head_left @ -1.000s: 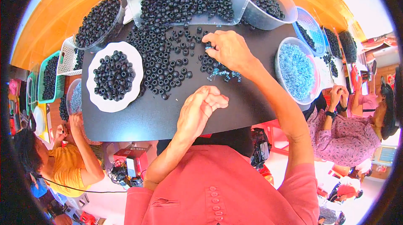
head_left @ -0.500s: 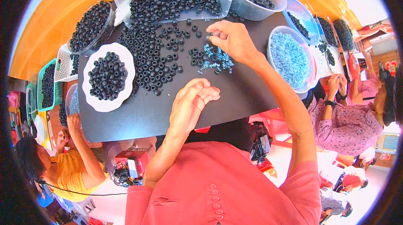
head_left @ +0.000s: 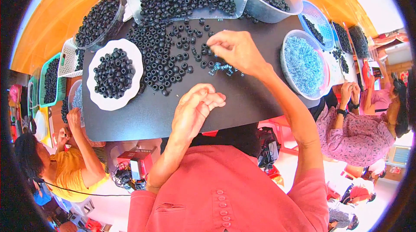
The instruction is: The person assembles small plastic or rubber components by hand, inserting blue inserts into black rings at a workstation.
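Observation:
My right hand is pinched, its fingertips just above the loose black ring-shaped pieces. Whatever it grips is too small or hidden to make out. Small bluish coil springs lie on the dark table under and beside that hand. Nearer to me, my left hand is raised above the table edge, palm turned up and fingers curled with the thumb against them; its contents are hidden. A heap of black pieces spreads left of both hands. Beside the heap stands a white scalloped plate piled with more of them.
A clear bin of black pieces lies tipped at the back, beside a clear tub. A tub of bluish springs stands at right. Other baskets line both sides. Co-workers sit at left and right.
My right hand has moved slightly left and toward me, its fingertips now over the loose black pieces. The left hand stays nearly still. The whole view has shifted slightly.

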Motion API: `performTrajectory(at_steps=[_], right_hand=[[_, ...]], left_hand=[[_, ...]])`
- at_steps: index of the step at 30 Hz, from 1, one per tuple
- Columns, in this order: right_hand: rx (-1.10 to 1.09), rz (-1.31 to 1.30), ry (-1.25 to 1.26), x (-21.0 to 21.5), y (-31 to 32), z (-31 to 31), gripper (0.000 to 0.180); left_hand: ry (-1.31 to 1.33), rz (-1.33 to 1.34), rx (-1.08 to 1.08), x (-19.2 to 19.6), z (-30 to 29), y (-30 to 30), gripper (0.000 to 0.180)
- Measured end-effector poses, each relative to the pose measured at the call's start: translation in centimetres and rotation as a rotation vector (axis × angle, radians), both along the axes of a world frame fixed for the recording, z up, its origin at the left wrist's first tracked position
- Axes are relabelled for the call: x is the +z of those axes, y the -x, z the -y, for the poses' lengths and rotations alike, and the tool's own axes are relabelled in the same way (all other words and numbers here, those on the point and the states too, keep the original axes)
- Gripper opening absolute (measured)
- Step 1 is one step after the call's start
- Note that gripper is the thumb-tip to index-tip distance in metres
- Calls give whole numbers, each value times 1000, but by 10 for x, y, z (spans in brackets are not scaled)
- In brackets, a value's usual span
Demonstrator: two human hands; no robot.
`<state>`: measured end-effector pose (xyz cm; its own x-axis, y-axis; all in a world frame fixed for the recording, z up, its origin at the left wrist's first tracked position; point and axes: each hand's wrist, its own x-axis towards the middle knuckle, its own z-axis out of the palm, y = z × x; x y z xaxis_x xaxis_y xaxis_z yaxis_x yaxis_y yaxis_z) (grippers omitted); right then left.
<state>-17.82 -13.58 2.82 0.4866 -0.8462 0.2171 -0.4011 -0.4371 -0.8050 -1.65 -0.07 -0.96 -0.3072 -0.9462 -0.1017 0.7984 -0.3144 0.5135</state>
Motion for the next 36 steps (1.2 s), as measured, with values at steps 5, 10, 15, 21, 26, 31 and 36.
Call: performTrajectory(at_steps=[5, 10, 15, 21, 26, 31, 36], right_hand=[[64, -106, 177, -7, -19, 0, 18], [-58, -4, -64, 17, -5, -3, 16], [173, -295, 140, 10, 0, -23, 14], [-128, -60, 2, 12, 2, -20, 16], [-79, -139, 211, 2, 5, -11, 14], [-57, -349, 323, -3, -2, -4, 16], [-74, -476, 378, 0, -12, -1, 17]], left_hand=[[-22, 0, -18, 0, 2, 0, 21], [-32, -25, -25, 1, -2, -1, 21], [-10, -8, -43, 1, -2, -1, 21], [16, 6, -39, -1, -3, 0, 21], [29, 30, -34, 0, -3, 1, 21], [32, 34, -28, -1, -4, 1, 21], [-1, 33, -7, 1, 0, 2, 20]])
